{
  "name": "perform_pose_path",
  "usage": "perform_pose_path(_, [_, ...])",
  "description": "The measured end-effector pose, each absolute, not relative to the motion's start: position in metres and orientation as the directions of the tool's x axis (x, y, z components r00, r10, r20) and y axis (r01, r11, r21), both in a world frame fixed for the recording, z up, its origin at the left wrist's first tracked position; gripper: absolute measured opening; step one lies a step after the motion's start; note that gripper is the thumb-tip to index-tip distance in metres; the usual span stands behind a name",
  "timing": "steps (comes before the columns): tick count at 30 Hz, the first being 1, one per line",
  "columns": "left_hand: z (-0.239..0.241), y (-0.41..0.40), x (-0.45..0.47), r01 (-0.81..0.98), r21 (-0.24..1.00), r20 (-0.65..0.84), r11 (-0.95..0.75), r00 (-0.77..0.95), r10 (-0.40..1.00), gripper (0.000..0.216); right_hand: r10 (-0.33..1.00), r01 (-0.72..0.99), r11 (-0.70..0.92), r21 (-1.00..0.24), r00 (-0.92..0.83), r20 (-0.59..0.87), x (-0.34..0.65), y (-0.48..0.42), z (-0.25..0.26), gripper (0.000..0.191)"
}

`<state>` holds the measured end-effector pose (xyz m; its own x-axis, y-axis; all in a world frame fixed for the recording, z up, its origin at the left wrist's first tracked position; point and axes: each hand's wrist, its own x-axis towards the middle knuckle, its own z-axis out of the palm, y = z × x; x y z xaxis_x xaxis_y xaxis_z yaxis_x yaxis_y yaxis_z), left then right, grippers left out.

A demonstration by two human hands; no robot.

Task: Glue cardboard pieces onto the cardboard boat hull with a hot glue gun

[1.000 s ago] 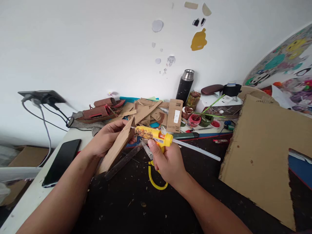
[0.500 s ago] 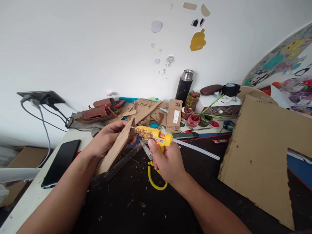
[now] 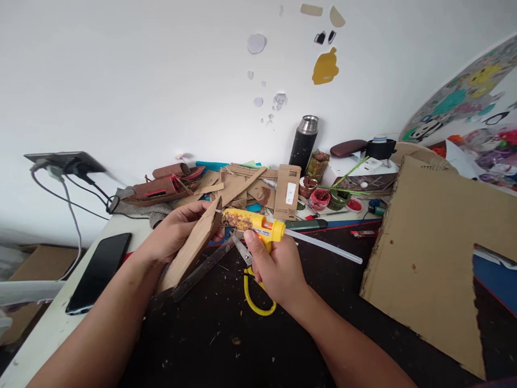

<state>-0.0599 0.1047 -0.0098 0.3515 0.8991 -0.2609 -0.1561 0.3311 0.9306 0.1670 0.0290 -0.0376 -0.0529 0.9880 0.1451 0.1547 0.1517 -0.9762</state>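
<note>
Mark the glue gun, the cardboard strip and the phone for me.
glue gun [image 3: 258, 221], head view, on the yellow barrel.
cardboard strip [image 3: 191, 248], head view, on its flat face near mid-length.
phone [image 3: 99, 272], head view, on the middle of the dark screen.

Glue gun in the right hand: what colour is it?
The glue gun is yellow, with a brown speckled crust near its nozzle; the head view shows it best.
</note>
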Motion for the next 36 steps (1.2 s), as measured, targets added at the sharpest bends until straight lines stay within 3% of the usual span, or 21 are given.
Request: perform_pose_path(36, [-0.0037,0.102,-0.0576,-0.13,0.943,-0.254,0.305,0.309,0.916,0.042,0.991,0.136,0.129,-0.982,-0.063,0.121,0.1653,0.0258,-0.0316,0.058])
